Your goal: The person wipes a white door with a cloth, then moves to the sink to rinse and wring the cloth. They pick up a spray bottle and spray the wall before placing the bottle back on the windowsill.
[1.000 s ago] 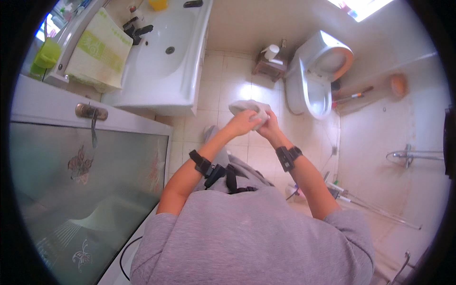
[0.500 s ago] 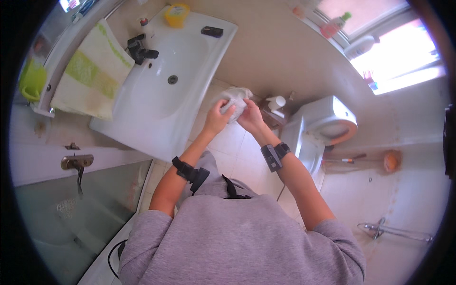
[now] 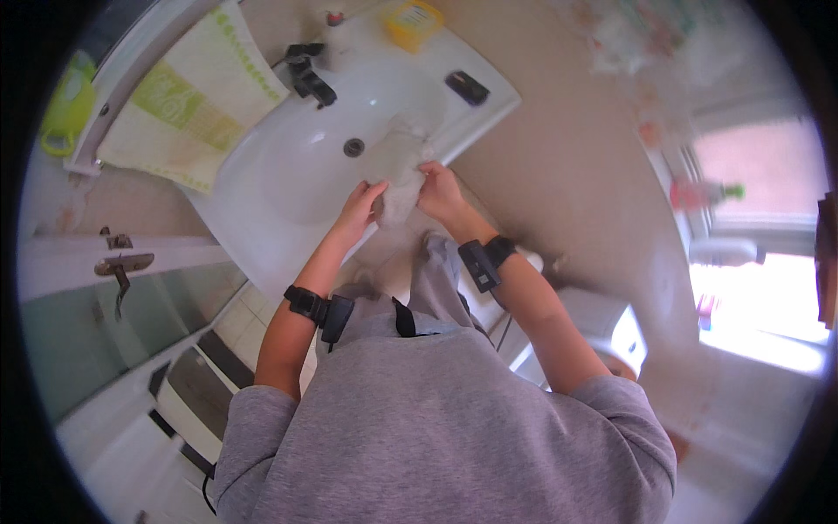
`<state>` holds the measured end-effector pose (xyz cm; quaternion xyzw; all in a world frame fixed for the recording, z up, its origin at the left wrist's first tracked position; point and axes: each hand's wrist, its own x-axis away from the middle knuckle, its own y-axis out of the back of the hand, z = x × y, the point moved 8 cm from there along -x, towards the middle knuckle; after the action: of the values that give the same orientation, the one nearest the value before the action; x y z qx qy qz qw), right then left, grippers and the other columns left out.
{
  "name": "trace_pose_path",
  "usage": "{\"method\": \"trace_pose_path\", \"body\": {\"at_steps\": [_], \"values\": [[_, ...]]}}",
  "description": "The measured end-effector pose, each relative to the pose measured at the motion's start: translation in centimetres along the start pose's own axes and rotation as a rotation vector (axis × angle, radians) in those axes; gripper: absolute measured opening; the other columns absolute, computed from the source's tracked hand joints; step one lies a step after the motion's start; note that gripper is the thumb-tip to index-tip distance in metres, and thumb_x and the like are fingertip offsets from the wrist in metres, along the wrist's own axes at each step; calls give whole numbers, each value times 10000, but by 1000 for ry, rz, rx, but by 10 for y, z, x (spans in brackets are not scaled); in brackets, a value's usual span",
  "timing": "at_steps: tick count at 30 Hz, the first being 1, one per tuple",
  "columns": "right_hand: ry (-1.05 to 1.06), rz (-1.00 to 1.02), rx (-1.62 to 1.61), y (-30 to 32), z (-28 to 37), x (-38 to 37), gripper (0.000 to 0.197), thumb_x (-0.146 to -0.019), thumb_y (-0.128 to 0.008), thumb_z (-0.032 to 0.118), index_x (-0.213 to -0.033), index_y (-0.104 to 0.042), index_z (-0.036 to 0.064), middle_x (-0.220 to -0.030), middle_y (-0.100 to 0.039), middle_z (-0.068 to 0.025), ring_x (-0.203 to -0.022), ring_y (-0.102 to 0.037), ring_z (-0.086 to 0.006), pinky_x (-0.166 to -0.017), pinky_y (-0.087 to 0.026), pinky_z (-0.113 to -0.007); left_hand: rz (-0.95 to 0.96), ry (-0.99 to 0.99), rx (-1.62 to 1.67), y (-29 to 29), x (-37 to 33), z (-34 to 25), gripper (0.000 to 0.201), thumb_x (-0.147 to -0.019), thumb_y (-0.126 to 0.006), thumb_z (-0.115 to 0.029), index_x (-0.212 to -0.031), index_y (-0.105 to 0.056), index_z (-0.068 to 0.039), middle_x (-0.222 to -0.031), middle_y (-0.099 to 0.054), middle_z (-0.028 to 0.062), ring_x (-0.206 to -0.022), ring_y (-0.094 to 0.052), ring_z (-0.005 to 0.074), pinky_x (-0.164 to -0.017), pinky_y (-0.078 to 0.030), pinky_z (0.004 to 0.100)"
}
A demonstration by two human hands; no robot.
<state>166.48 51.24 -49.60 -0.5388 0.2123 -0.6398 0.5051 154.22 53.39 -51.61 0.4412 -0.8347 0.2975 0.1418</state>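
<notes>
A whitish cloth [image 3: 399,179], blurred by motion, hangs between my two hands over the near edge of the white washbasin [image 3: 288,175]. My left hand [image 3: 356,211] pinches its left side between thumb and fingers. On the opposite side, my right hand [image 3: 441,192] grips it the same way. The cloth's far end reaches over the bowl, close to the drain [image 3: 353,148]. Behind the bowl stands a black faucet [image 3: 310,77].
A yellow container [image 3: 413,24] and a dark oblong object [image 3: 467,87] sit on the basin's rim. A green-and-white towel [image 3: 192,100] hangs at left, near a door handle [image 3: 125,263]. The toilet [image 3: 598,327] is to my right, below a windowsill bottle [image 3: 703,192].
I have turned left toward the basin. Both hands have brought the cloth from above the floor beside the toilet to the basin's edge, and it hangs more spread out.
</notes>
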Motion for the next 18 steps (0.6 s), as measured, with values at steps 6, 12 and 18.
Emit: {"method": "trace_pose_path", "body": {"at_steps": [6, 12, 18], "values": [[-80, -252, 727, 34, 78, -67, 337, -860, -434, 283, -1132, -451, 84, -1083, -505, -78, -1006, -473, -254, -913, -362, -459, -520, 24, 320, 36, -37, 6, 252, -779, -562, -172, -959, -422, -64, -866, -499, 60, -740, -501, 149, -567, -416, 299], [-321, 139, 400, -49, 85, -141, 343, -888, -281, 207, -1143, -434, 36, -1223, -462, -150, -1120, -444, -285, -970, -344, -424, -713, -128, 449, 56, -31, 14, 247, -769, -565, -159, -938, -422, -50, -836, -475, 45, -693, -465, 120, -563, -410, 285], [-243, 162, 436, -141, 34, -245, 177, -793, -415, 110, -940, -459, 22, -1151, -483, -153, -1016, -478, -300, -949, -362, -445, -650, -91, 371, 105, -35, 6, 295, -793, -607, -195, -966, -392, -92, -932, -520, 46, -831, -544, 144, -661, -446, 289]]}}
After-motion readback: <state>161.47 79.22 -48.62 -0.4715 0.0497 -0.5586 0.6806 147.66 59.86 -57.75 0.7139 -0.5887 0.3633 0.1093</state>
